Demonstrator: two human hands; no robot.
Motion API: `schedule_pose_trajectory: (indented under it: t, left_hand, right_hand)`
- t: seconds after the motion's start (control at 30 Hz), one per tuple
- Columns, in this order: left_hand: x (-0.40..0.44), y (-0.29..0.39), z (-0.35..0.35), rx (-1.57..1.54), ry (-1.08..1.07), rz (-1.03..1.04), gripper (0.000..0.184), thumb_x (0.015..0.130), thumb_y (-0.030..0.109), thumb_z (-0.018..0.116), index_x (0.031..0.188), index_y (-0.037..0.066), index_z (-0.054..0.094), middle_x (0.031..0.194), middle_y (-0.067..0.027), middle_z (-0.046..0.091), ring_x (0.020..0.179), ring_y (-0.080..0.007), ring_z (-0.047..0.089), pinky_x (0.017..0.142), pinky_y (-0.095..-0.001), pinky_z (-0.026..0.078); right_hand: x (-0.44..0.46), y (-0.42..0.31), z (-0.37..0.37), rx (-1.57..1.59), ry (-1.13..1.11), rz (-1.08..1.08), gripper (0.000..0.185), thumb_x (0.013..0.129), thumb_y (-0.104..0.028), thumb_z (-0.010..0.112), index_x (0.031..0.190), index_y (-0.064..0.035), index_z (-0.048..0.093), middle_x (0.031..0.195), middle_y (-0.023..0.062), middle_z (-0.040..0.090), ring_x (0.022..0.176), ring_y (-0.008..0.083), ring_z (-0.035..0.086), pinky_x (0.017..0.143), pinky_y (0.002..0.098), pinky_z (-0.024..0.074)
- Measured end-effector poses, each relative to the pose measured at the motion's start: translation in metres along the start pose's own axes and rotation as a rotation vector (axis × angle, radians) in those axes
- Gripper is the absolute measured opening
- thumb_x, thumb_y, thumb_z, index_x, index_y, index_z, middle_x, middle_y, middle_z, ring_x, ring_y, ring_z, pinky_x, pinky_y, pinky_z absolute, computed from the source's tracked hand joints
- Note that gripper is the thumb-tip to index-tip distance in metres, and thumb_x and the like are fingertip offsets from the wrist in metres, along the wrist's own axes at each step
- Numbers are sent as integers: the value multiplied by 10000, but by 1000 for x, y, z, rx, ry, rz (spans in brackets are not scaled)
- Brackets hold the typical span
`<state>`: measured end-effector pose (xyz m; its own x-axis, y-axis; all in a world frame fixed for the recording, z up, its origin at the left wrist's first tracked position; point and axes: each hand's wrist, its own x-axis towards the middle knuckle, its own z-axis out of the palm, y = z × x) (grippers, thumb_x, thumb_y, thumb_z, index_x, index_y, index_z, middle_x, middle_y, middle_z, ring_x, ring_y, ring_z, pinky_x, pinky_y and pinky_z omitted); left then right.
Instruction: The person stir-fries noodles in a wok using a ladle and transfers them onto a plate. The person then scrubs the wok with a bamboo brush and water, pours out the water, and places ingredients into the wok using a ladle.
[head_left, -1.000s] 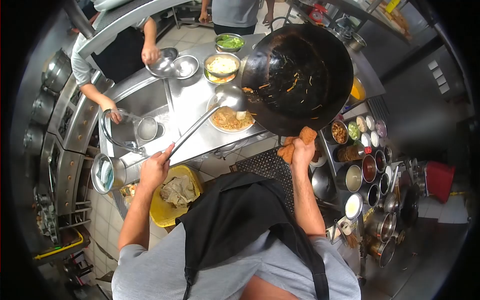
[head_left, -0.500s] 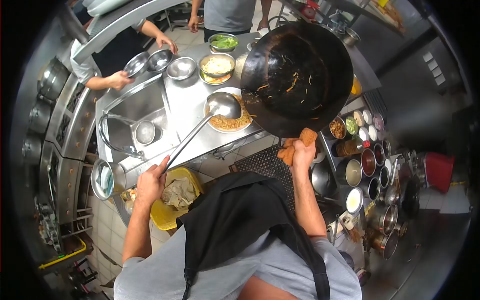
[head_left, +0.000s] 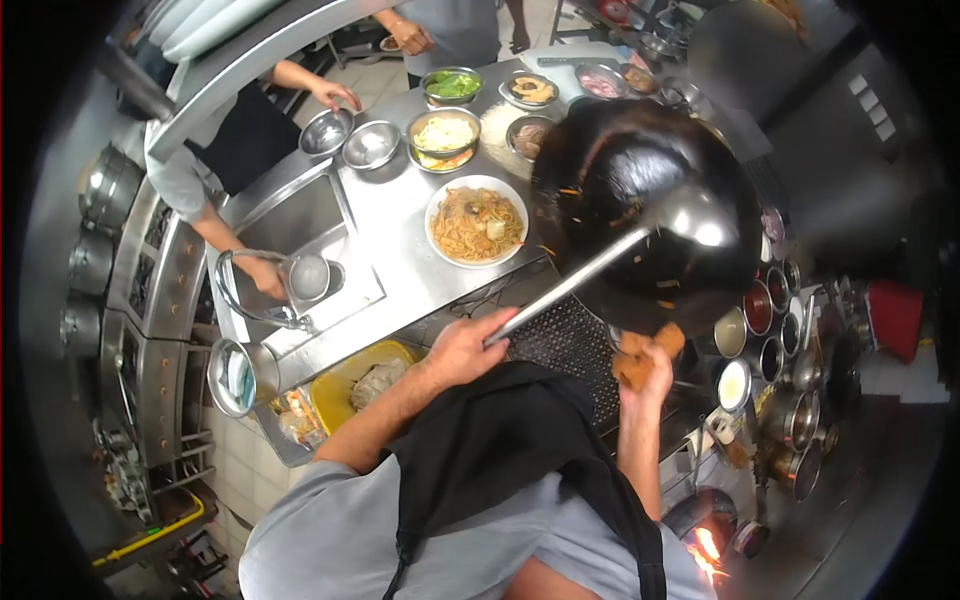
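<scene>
My left hand is closed round the handle of a metal ladle; its bowl is over the black wok. My right hand grips an orange-brown cloth at the wok's near edge. The wok hangs tilted at the counter's right end, with a few noodle and carrot scraps inside. A white plate of noodles lies on the steel counter, left of the wok.
Bowls of greens and pale shreds stand behind the plate. A co-worker's hand is at the sink. A yellow bin is below the counter. Flames burn at lower right. Sauce pots line the right.
The wok has moved right and nearer to me. The ladle has swung from above the noodle plate to over the wok. The co-worker has put down a bowl and reached into the sink.
</scene>
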<state>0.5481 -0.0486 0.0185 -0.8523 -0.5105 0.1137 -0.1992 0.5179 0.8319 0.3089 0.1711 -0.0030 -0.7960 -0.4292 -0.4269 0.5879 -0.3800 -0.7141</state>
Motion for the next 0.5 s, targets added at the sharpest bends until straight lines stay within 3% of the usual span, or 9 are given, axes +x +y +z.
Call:
schedule_pose_trajectory:
  t: [0.13,0.27,0.33,0.4,0.47,0.5]
  left_hand:
    - [11,18,19,-30,-228,82,422,840,163,724,1243,77,637,850,-137,692,726,-287,691,674,-384,547]
    - [33,33,57,-15,-461,148,336,841,162,707,1158,79,636,770,-124,659,684,-289,674,629,-396,524]
    - [44,42,80,11,-553,208,312,842,160,697,1137,85,628,746,-119,648,673,-293,669,618,-403,516]
    - [52,58,106,-22,-626,254,314,844,159,685,1141,85,617,753,-131,651,706,-313,676,631,-423,516]
    - [56,67,135,-52,-694,306,317,845,158,685,1146,85,615,757,-135,654,723,-321,679,639,-431,516]
    - [56,75,148,-48,-717,330,323,846,158,686,1152,84,615,762,-137,657,728,-323,680,645,-429,517]
  right_hand:
    - [-69,-15,-64,242,230,6,371,779,-157,667,1120,-25,604,1032,113,671,869,244,676,693,368,586]
    - [-152,-11,-152,157,420,-143,451,773,-244,695,1175,-56,612,1045,69,684,915,228,671,786,381,563]
    - [-192,-26,-137,204,654,-152,446,780,-293,690,1171,-86,639,987,24,686,869,199,658,727,333,527]
    - [-229,-9,-178,135,714,-261,396,806,-356,671,1119,-114,672,910,4,677,798,164,627,669,295,470]
    - [-258,-10,-226,282,703,-152,374,816,-374,665,1088,-118,681,885,6,672,764,154,615,642,289,456]
    - [-265,4,-258,329,870,-171,382,833,-403,641,1084,-118,685,855,-6,660,737,146,611,614,298,457]
